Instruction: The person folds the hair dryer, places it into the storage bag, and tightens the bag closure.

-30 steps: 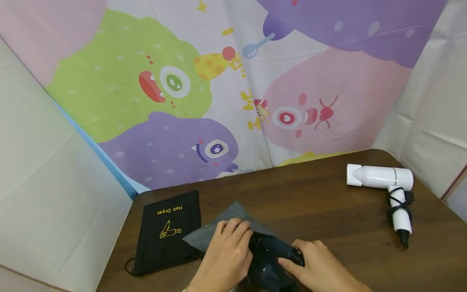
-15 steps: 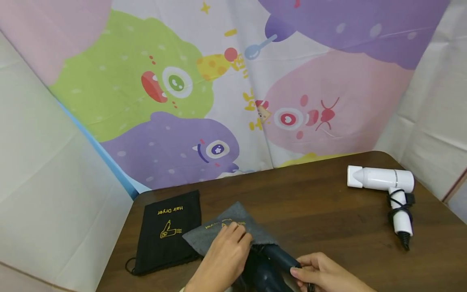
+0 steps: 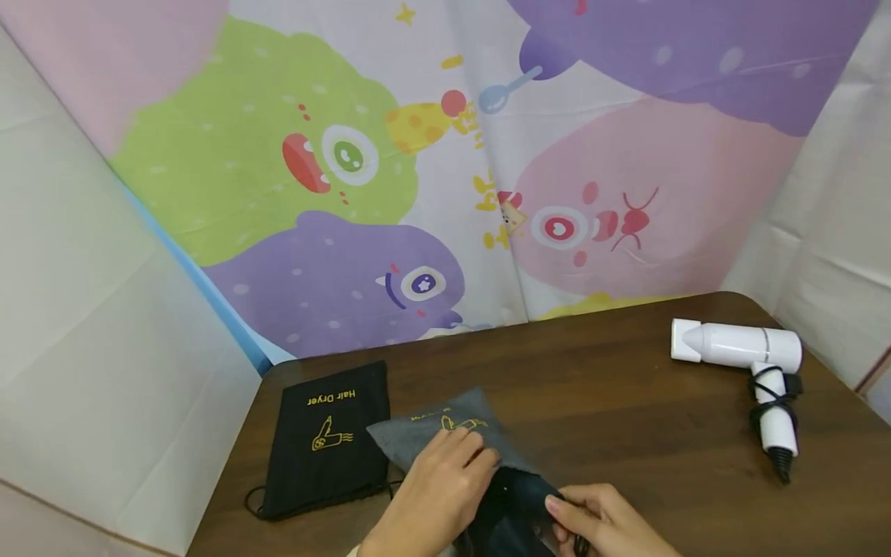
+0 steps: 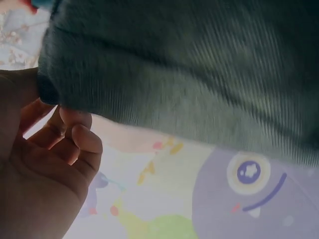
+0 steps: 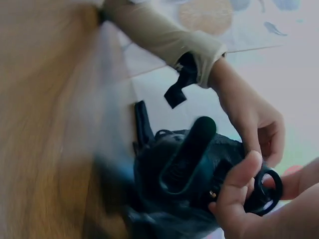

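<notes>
A dark blue hair dryer (image 3: 511, 514) lies partly inside a grey cloth pouch (image 3: 445, 441), near the table's front. My left hand (image 3: 445, 483) grips the pouch at its opening; the left wrist view shows the curled fingers (image 4: 87, 149) right at the hem of the ribbed grey cloth (image 4: 169, 94). With thumb and fingers, my right hand (image 3: 602, 518) holds the end of the dryer's handle, where the black cord begins. In the right wrist view the dryer's flat nozzle (image 5: 192, 154) points toward the camera, beside my right hand (image 5: 237, 199). The handle's far part is hidden in the pouch.
A black drawstring pouch (image 3: 330, 441) with yellow "Hair Dryer" print lies flat at the left. At the right is a white hair dryer (image 3: 738, 344), its black cord wrapped round the handle. A cartoon-print cloth (image 3: 418, 193) hangs behind the brown table (image 3: 612, 371).
Less of the dark dryer's handle shows outside the grey pouch. My right hand has shifted from the cord sleeve to the handle's end. More of the pouch's yellow print is uncovered above my left hand.
</notes>
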`<state>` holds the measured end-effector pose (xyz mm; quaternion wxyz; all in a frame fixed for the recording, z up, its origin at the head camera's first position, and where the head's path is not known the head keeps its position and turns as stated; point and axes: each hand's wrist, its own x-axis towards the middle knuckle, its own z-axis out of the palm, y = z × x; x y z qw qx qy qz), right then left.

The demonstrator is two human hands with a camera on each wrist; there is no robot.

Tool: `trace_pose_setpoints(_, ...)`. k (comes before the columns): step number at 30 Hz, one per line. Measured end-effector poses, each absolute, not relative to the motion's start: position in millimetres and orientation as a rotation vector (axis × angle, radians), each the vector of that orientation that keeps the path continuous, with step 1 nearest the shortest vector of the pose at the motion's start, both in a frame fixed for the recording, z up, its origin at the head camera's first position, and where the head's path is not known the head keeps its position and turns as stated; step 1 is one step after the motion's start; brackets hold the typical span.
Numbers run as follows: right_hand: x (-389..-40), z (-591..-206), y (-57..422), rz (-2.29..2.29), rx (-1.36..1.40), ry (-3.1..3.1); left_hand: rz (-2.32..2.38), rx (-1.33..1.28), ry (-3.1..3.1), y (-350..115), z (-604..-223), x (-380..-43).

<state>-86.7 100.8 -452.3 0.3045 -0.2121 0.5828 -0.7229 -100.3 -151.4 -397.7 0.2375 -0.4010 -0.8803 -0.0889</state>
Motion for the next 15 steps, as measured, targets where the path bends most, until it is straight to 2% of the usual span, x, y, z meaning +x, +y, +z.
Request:
trace_pose_setpoints(6, -89.2, -445.0, 109.5, -1.99, -0.352, 1.207, -0.3, -1.021, -2.401, -160.4, -388.5, -101.3)
trace_pose_setpoints(15, -92.9, -444.2, 108.5, -1.999, -0.291, 0.987, -0.421, -1.052, -2.383, -161.5, -387.1, -101.4)
